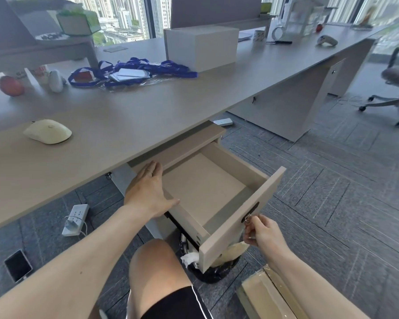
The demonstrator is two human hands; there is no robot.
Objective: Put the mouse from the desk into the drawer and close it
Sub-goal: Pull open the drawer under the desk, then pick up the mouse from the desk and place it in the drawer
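A: The left hand (149, 192) lies flat with its fingers together on the near side wall of the open drawer (219, 162), holding nothing. What is the other doing?

B: The right hand (262, 231) pinches the small key (248, 219) at the lock on the drawer's front panel, fingers curled in around it.

A: So how far along are we?

B: Barely begun, I'd judge. The drawer is pulled well out and looks bare inside, which is the only part done. The computer mouse (47, 131) sits on the counter (124, 116), well apart from both hands, untouched. Picking it up, placing it inside and shutting the drawer all remain.

A: And the mouse itself?

B: A pale cream, low and rounded, smooth-shelled, resting right way up near the counter's front edge, left of the drawer.
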